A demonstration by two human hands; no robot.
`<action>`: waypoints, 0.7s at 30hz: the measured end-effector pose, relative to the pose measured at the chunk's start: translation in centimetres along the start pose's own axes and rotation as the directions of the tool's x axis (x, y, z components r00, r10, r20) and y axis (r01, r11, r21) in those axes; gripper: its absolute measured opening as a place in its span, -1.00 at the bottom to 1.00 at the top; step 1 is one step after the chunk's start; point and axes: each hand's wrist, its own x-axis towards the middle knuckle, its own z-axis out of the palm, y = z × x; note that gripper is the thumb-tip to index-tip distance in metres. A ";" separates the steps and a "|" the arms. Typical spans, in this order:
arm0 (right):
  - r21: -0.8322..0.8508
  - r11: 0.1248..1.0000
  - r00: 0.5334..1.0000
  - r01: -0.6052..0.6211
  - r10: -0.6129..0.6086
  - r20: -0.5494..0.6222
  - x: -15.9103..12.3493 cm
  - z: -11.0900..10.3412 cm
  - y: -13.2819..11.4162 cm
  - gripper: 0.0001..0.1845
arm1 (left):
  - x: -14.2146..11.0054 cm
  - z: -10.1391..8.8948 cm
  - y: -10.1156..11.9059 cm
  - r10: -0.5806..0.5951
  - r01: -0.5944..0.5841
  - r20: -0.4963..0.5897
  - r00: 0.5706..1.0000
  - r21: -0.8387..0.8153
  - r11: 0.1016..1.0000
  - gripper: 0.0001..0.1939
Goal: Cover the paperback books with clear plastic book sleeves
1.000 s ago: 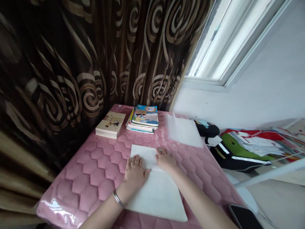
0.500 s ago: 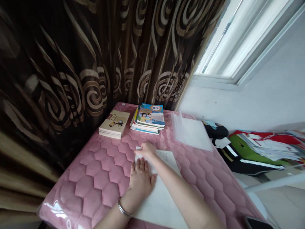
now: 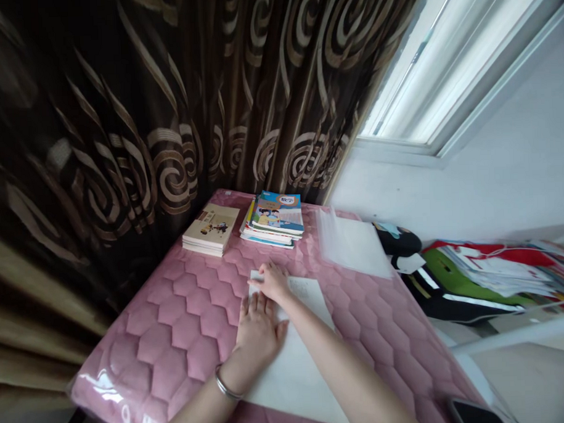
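Observation:
A large white sheet-like item [image 3: 292, 371], with faint print near its top right, lies on the pink quilted bed pad. I cannot tell whether it is a loose sheet or an open booklet. My left hand [image 3: 258, 329], a silver bangle on its wrist, rests flat on its left side with fingers stretched out. My right hand [image 3: 273, 281] reaches across to the top left corner. Its fingers are bent and pressed together at that corner, just beyond the left fingertips. The part of the sheet under both hands and the right forearm is hidden.
Cream books [image 3: 211, 229] are stacked at the back left, beside a pile of colourful textbooks [image 3: 277, 218]. Clear plastic sleeves [image 3: 357, 243] lie at the back right. Clothes [image 3: 451, 279] and papers are heaped beyond the right edge. A dark phone-like object [image 3: 474, 413] sits bottom right.
My right fingers have shifted slightly at the top corner, which now lies flatter. My left hand has slid very slightly toward me and stays flat.

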 end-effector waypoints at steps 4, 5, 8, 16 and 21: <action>0.079 0.997 0.996 -0.018 0.011 0.088 -0.6 -0.6 0.5 -0.49 | -0.1 0.0 0.0 0.012 -0.013 -0.039 0.999 -0.012 1.000 -0.42; 0.075 0.997 0.996 -0.028 0.022 0.090 -0.5 -0.7 0.5 -0.49 | -0.1 0.1 0.0 0.010 -0.011 -0.039 0.999 -0.012 1.000 -0.42; 0.034 0.997 0.996 -0.068 0.066 0.057 0.4 -0.8 0.2 -0.53 | -0.1 0.2 0.0 0.001 -0.001 -0.025 1.000 -0.006 1.000 -0.39; -0.048 0.986 0.987 -0.160 0.161 0.008 2.7 -1.1 -1.0 -0.50 | -0.2 0.0 -0.1 -0.004 0.004 0.016 1.000 0.000 1.000 -0.36; -0.046 0.992 0.992 -0.116 0.113 -0.061 1.1 -0.8 -1.2 -0.56 | -0.2 -0.1 -0.1 -0.007 0.007 0.007 1.000 -0.028 1.000 -0.37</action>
